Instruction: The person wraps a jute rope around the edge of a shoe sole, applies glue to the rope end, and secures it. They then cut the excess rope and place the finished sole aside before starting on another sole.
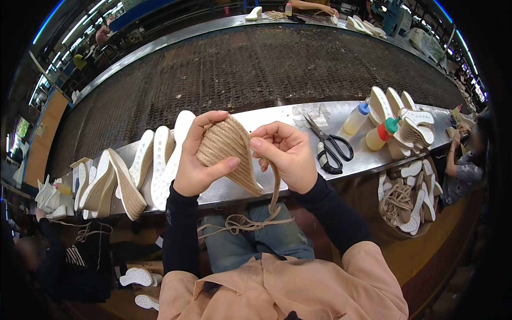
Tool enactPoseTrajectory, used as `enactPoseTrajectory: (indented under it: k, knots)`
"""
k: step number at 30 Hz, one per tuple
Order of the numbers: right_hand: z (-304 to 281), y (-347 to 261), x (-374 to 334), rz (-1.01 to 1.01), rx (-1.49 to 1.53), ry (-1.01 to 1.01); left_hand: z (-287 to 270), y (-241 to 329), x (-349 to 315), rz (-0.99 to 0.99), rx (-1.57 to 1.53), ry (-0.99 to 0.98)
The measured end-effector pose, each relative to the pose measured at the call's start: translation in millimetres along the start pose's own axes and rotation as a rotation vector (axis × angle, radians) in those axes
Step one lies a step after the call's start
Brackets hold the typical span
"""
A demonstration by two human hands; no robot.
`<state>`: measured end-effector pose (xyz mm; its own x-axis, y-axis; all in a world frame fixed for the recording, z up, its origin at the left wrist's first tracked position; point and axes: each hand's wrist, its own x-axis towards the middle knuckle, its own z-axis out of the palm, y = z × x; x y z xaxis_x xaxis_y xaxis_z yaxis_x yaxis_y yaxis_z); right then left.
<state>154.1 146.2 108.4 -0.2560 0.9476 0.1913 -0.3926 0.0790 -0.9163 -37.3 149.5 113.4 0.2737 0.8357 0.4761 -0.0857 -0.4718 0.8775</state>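
Note:
My left hand is wrapped around a wedge shoe sole covered in rows of braided jute, its narrow end pointing down toward my lap. At the sole's right edge, the thumb and fingertips of my right hand pinch a tan cord. From there the cord hangs to a loose tangle over my thighs. My right fingers hide the exact spot where cord and sole meet.
On the metal bench lie black-handled scissors, a blue-capped bottle and a red-and-green-topped bottle. White-topped wedge soles stand left and right. Beyond runs a mesh conveyor. Co-workers sit at both sides.

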Motion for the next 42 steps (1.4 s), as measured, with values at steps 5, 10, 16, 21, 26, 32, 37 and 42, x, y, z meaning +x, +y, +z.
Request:
enactPoseTrajectory:
  k: [5, 10, 16, 21, 26, 32, 37, 42]
  knots:
    - [-0.2, 2.2, 2.9, -0.018, -0.024, 0.01, -3.7, -2.4, 2.5, -0.02, -0.054, -0.01]
    - [3.6, 8.0, 3.7, -0.02, -0.003, 0.026, -7.2, -6.1, 2.6, -0.043, -0.085, -0.01]
    - [11.2, 14.0, 4.9, -0.016, 0.059, 0.018, -7.3, 6.6, 6.3, -0.024, -0.132, -0.019]
    - [21.1, 21.2, 5.3, -0.069, 0.083, 0.024, 4.6, 19.5, 6.0, -0.127, 0.045, 0.26]
    - [16.6, 17.5, 6.5, -0.044, 0.038, -0.02, 1.6, 17.5, 11.8, -0.114, 0.064, 0.346]
    - [20.0, 21.5, 4.9, -0.062, -0.104, 0.057, -2.3, 14.2, 11.2, -0.11, 0.079, 0.378]
    - [22.6, 30.6, 8.1, -0.054, -0.092, 0.053, -2.7, 12.0, 11.6, -0.11, 0.068, 0.394]
    - [26.9, 34.8, 9.1, -0.048, -0.041, 0.104, -5.2, 9.8, 11.9, -0.105, 0.053, 0.384]
